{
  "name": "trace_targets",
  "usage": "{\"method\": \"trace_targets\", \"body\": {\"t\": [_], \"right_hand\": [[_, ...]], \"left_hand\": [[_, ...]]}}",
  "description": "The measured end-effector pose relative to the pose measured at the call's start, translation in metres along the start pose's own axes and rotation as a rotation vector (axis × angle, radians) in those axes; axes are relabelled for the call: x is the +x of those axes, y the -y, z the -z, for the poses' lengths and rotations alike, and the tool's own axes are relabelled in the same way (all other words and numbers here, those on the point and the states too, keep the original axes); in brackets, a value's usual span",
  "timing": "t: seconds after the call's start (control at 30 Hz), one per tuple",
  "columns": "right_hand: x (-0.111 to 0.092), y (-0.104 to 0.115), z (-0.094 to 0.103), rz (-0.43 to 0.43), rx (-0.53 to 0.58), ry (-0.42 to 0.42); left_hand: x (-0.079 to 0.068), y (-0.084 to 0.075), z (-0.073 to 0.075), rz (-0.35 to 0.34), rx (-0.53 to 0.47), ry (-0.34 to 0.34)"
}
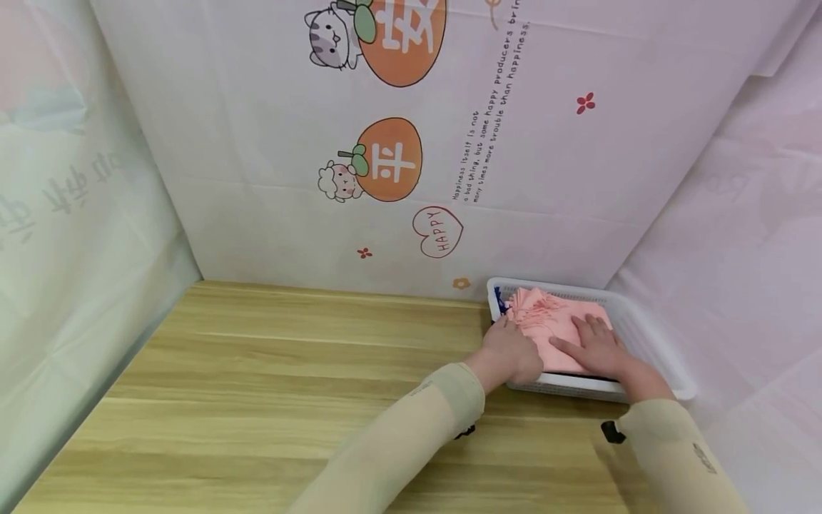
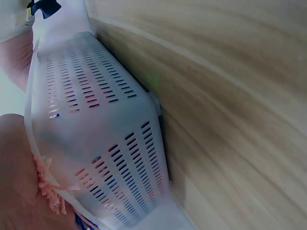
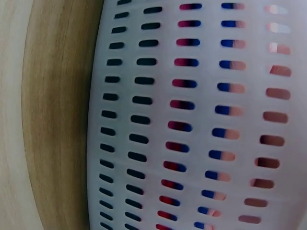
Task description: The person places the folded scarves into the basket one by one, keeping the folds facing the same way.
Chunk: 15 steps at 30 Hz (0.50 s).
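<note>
A folded pink scarf [image 1: 539, 339] with fringe lies in a white plastic basket [image 1: 655, 343]. My right hand [image 1: 597, 353] rests on top of it, fingers spread. At the basket's near left corner, my left hand [image 1: 514, 353] reaches over the rim and presses on the scarf's edge beside the fringe. In the left wrist view, pink fringe [image 2: 50, 191] hangs over the rim under the left hand [image 2: 19, 177]. Blue fringe [image 1: 500, 300] shows at the left end. Through slots in the basket wall [image 3: 158, 110], the right wrist view shows dark, red, blue and pink layers.
The basket stands at the far right corner of a wood-grain table [image 1: 289, 385]. A printed white sheet [image 1: 257, 143] rises behind it, and another pale sheet [image 1: 751, 285] hangs close on the right. Dark clips sit near both sleeve cuffs.
</note>
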State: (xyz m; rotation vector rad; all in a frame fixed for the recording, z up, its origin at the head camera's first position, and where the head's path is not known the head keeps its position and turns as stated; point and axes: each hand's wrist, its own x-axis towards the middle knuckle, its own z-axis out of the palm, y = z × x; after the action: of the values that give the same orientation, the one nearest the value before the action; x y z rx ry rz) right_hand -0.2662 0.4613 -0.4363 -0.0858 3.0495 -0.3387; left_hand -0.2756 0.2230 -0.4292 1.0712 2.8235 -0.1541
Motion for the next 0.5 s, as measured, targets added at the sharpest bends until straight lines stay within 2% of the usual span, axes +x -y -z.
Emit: {"method": "trace_targets", "body": {"t": [0.2,0.5], "right_hand": [[0.003,0.006,0.002,0.022,0.003,-0.003],[0.010,0.014,0.002,0.056,0.024,-0.004]], "left_hand": [[-0.002,0.007,-0.010,0.018,-0.019,-0.116],[-0.015,0.026,-0.017,0.025,-0.058,-0.258]]}}
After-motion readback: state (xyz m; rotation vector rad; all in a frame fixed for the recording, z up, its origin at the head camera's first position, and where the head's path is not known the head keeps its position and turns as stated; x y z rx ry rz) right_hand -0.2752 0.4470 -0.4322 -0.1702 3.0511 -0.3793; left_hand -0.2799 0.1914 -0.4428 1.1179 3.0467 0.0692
